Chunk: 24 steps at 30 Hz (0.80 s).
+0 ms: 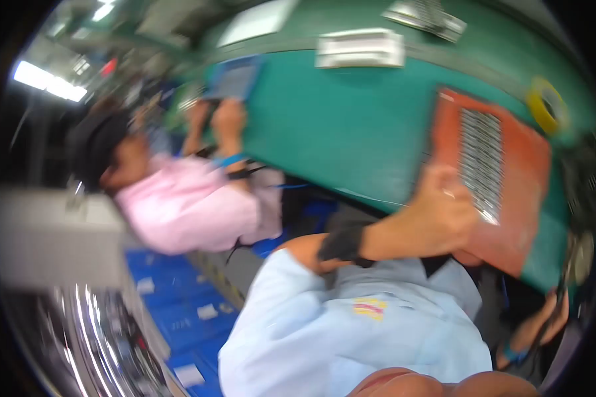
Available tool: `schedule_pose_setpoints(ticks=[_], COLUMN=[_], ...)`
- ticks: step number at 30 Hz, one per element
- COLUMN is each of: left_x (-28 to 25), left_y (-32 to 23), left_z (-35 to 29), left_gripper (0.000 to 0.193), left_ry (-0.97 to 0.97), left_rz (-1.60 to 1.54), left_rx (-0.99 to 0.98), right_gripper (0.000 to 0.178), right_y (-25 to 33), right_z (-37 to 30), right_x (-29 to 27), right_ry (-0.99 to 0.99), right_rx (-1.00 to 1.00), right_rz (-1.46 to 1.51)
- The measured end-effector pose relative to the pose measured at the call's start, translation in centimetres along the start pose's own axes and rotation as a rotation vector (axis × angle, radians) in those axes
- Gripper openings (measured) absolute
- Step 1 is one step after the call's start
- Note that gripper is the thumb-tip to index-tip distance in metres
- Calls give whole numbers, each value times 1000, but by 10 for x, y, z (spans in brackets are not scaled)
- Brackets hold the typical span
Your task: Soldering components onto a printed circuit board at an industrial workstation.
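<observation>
Head view, centre right of the frame: the left hand (444, 215) closes around the near edge of an orange tray (503, 178) carrying rows of small metal parts, held over the green table (351, 126). The right hand (543, 324), at lower right, is too blurred to tell its grip. The step looks like carrying the tray (any further move calls for keeping it level), while at upper left a co-worker in pink (185, 205) handles a blue tray (235, 79).
</observation>
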<state>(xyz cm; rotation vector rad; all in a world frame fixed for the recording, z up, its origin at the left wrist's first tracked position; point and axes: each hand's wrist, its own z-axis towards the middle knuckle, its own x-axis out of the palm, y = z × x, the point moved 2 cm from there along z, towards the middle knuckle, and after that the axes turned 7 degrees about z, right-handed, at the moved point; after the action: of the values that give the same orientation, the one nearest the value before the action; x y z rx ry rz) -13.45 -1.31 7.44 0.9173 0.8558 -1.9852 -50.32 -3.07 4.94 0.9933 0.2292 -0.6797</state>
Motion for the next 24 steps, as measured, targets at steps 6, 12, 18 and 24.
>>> schedule_pose_setpoints(ticks=[6,12,18,24], left_x=[11,-35,-124,-137], left_y=[6,47,147,237], left_z=[-16,-24,-43,-78], left_gripper=[10,12,12,14], left_ry=[-236,-286,-870,-965], left_rz=[-85,-104,-119,94], left_rx=[9,-143,-650,-659], right_gripper=[33,31,32,35], right_y=[33,50,29,19], right_z=[21,38,51,62], right_x=[76,121,118,116], right_ry=[166,312,401,441], right_rx=[52,99,120,88], right_rz=[253,418,370,352])
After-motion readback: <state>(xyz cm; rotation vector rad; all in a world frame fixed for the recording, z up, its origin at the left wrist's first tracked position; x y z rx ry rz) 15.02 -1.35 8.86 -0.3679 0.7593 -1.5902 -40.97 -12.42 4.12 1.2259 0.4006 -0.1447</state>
